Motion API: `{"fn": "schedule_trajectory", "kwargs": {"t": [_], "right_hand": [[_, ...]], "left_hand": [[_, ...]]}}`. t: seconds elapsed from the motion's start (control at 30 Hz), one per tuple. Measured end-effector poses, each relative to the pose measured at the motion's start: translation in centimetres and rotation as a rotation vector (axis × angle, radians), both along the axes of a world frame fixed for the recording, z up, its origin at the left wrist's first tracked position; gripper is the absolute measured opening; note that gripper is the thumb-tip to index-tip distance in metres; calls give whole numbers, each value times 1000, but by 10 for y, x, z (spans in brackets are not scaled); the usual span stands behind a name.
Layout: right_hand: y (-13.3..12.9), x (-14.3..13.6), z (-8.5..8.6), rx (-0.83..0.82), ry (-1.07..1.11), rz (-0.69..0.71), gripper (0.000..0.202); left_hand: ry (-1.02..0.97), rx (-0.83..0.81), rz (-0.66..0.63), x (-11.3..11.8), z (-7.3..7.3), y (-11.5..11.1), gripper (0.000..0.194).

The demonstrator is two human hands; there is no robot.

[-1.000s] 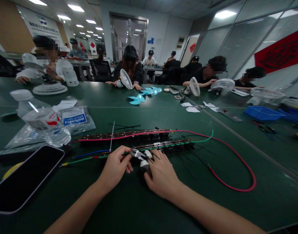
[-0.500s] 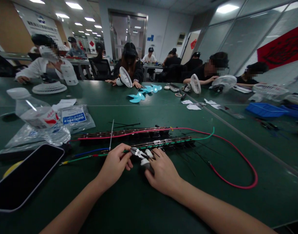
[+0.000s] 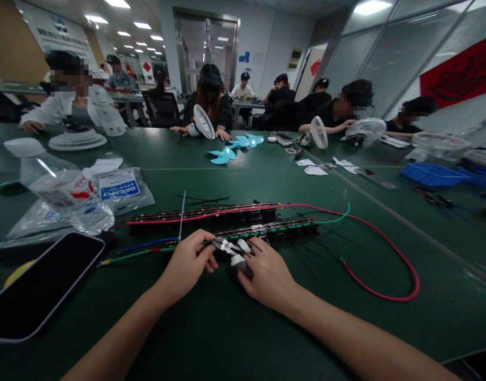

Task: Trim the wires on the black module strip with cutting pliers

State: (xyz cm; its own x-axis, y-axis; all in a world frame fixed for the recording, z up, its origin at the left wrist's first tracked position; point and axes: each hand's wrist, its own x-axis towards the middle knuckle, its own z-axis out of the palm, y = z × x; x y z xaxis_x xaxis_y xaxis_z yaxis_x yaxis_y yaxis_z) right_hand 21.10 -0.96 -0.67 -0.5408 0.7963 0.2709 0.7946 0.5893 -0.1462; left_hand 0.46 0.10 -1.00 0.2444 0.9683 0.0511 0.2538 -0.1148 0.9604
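My right hand (image 3: 267, 272) is wrapped round a pair of cutting pliers (image 3: 227, 245) with pale grips, their jaws pointing left at the near wire bundle. My left hand (image 3: 191, 259) has thumb and forefinger pinched beside the jaw tips, at the bundle's near side; what lies between them is hidden. The near black strip (image 3: 294, 229) carries a green wire (image 3: 326, 222) and brown wires. Behind it lies a second strip (image 3: 243, 211) with a long red cable (image 3: 389, 244) looping right. A white cable tie (image 3: 182, 214) sticks up left of my hands.
At left are a black-screened phone (image 3: 48, 286), a plastic bottle (image 3: 64, 185) and a clear labelled bag (image 3: 124, 188). Black cable ties lie scattered behind and right of the strips. Blue fan blades (image 3: 223, 154), a blue tray (image 3: 431, 174) and people with fan parts are across the table.
The view has shifted slightly. Both hands and the pliers stay at nearly the same spot on the near strip. Across the table, the person at left has lowered a white fan part.
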Motion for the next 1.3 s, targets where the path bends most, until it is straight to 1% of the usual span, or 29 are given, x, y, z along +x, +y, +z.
{"fn": "schedule_trajectory", "kwargs": {"t": [0.23, 0.9, 1.1, 1.3], "right_hand": [[2, 0, -4, 18, -5, -3, 13], [1, 4, -10, 49, -60, -18, 19], [1, 4, -8, 34, -48, -23, 17], [1, 2, -2, -2, -24, -10, 14]], "left_hand": [[-16, -7, -16, 1, 6, -2, 13], [17, 15, -62, 0, 8, -2, 11], [20, 19, -68, 0, 8, -2, 12], [8, -1, -52, 0, 7, -1, 13]]}}
